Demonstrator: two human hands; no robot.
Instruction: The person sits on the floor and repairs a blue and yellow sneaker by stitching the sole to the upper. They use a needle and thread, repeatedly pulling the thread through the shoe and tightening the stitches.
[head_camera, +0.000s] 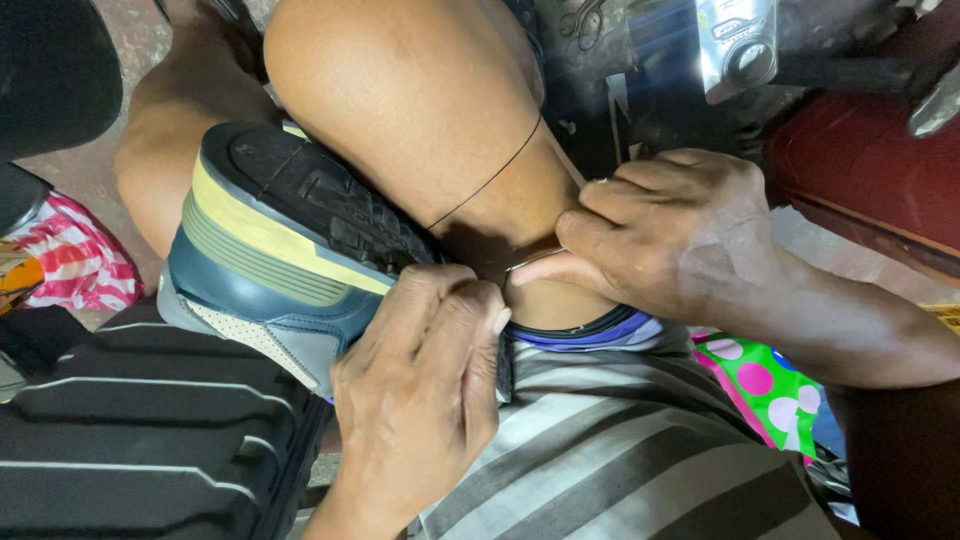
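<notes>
Currently one blue-and-grey sneaker with a cream midsole and black treaded rubber sole (280, 240) lies sole-up, wedged between the person's bare knee (420, 110) and striped grey shorts (620, 450). Left hand (425, 385) is clenched over the shoe's upper near the sole edge. Right hand (670, 235) pinches a thin metal needle (535, 260); one dark thread (490, 180) runs taut across the knee. Judgement: shoe is light, sole stiff and grippy, upper soft; best held by the upper beside the seam. Needle is slim, slippery and sharp. Count: one shoe, one needle, one thread, two hands. Black ribbed plastic case (150, 440) sits lower left.
</notes>
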